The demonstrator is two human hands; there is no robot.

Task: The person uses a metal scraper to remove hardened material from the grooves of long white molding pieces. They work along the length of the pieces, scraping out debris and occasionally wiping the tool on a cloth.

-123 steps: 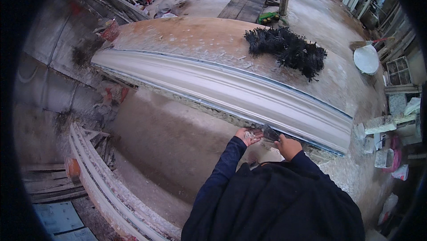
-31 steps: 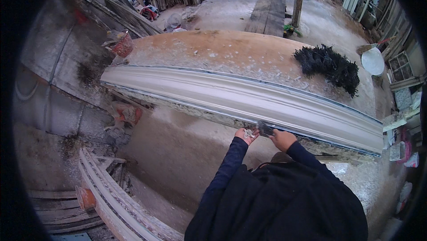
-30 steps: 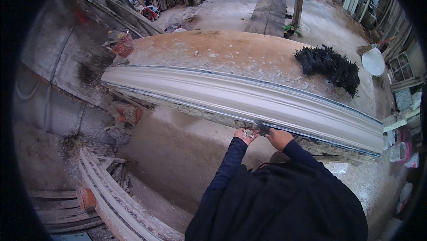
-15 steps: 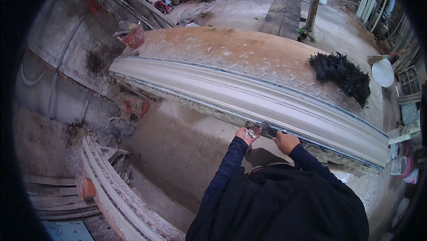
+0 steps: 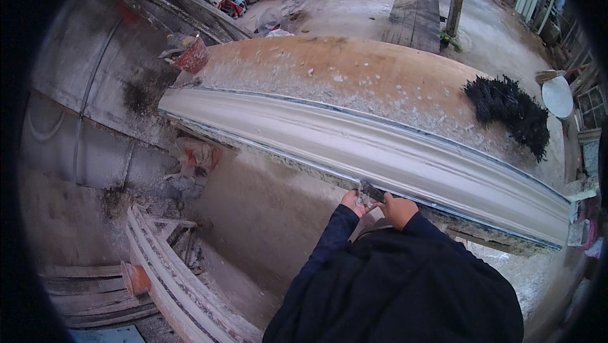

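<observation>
Cupped with its palm up, my left hand (image 5: 351,201) carries crumbly white plaster scraps (image 5: 362,202). My right hand (image 5: 400,210) is closed around the handle of a dark, flat-bladed scraper (image 5: 373,192). The blade lies at the left palm, over or against the scraps; exact contact is hard to make out. Both hands are at the near edge of a long white plaster moulding (image 5: 354,146), which has lengthwise ridges and metal-looking strips along its edges.
Beyond the moulding, an orange-brown tabletop (image 5: 304,58) is strewn with white crumbs. It bears a black fibre bundle (image 5: 510,112) at right and a red bucket (image 5: 192,57) at left. Curved moulding lengths (image 5: 171,273) and an orange pot (image 5: 135,278) stand at lower left.
My right hand has moved left, bringing the scraper blade from beside the left hand onto the left palm. The whole view has shifted slightly.
</observation>
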